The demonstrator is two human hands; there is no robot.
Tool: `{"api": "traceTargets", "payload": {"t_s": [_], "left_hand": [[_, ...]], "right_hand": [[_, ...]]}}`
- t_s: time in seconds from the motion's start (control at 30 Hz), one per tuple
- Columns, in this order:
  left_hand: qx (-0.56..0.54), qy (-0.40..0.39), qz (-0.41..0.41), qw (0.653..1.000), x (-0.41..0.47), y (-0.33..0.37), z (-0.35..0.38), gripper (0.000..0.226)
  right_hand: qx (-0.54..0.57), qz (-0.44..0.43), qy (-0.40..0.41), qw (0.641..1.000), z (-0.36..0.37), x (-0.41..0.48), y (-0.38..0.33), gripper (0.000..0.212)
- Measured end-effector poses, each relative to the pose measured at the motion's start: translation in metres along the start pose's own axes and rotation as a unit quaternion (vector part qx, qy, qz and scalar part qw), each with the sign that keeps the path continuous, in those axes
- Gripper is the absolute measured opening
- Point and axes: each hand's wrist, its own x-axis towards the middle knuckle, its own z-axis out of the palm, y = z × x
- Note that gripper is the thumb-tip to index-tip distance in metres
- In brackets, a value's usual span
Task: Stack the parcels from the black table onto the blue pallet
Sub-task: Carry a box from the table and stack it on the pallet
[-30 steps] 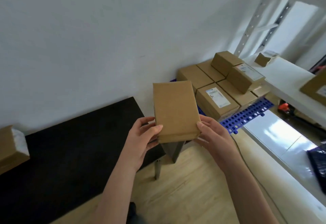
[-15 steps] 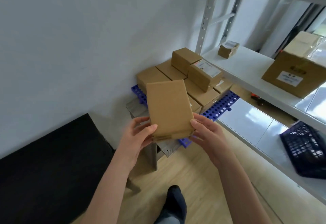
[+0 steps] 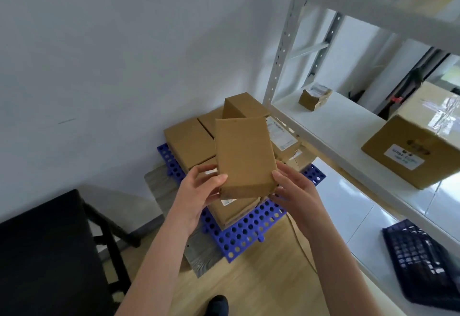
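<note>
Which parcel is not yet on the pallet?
The plain parcel gripped between left hand and right hand; the other parcels rest on the blue pallet.

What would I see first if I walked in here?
A plain brown parcel is in the middle, held by the left hand and right hand. Behind it, more parcels lie piled on the blue pallet by the wall. A big taped box sits on the white shelf, right.

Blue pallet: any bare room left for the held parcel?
Bare: the near-edge strip of the blue pallet, plus slivers at its left and right corners. Middle and back are crowded with parcels. Likely best: the bare top of the left rear parcel.
</note>
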Motion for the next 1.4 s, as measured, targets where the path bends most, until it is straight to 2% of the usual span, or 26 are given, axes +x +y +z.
{"api": "traceTargets", "payload": {"t_s": [0.17,0.27,0.5,0.63,0.8,0.9,1.03,1.1,1.2,1.3,1.4], "left_hand": [[0.003,0.032,0.000,0.999,0.029,0.000,0.008,0.038],[0.001,0.062,0.006,0.998,0.046,0.004,0.012,0.035],[-0.035,0.140,0.023,0.989,0.090,0.019,0.028,0.064],[-0.075,0.203,0.035,0.976,0.115,0.025,0.045,0.070],[-0.084,0.270,0.038,0.958,0.144,0.020,0.069,0.078],[-0.091,0.309,0.039,0.946,0.161,0.011,0.075,0.068],[-0.124,0.335,0.040,0.933,0.182,0.003,0.070,0.043],[-0.125,0.339,0.043,0.932,0.191,0.001,0.063,0.046],[-0.100,0.346,0.032,0.932,0.205,-0.006,0.048,0.051],[-0.053,0.360,0.004,0.931,0.220,-0.014,0.033,0.055],[-0.029,0.354,-0.014,0.935,0.234,-0.022,0.022,0.059]], "right_hand": [[-0.024,0.014,-0.010,1.000,-0.008,0.042,-0.001,0.024],[-0.046,0.013,-0.030,0.998,-0.010,0.071,-0.004,0.028],[-0.103,-0.009,-0.126,0.987,-0.014,0.151,-0.030,0.027],[-0.145,-0.014,-0.181,0.973,-0.018,0.199,-0.047,0.032],[-0.177,-0.010,-0.243,0.954,-0.026,0.249,-0.059,0.029],[-0.195,0.007,-0.277,0.941,-0.029,0.275,-0.062,0.038],[-0.220,-0.016,-0.257,0.941,-0.035,0.305,-0.063,0.039],[-0.243,-0.055,-0.238,0.939,-0.041,0.320,-0.060,0.040],[-0.320,-0.110,-0.213,0.917,-0.047,0.344,-0.051,0.047],[-0.381,-0.123,-0.175,0.899,-0.050,0.372,-0.040,0.056],[-0.436,-0.116,-0.170,0.876,-0.050,0.392,-0.028,0.073]]}}
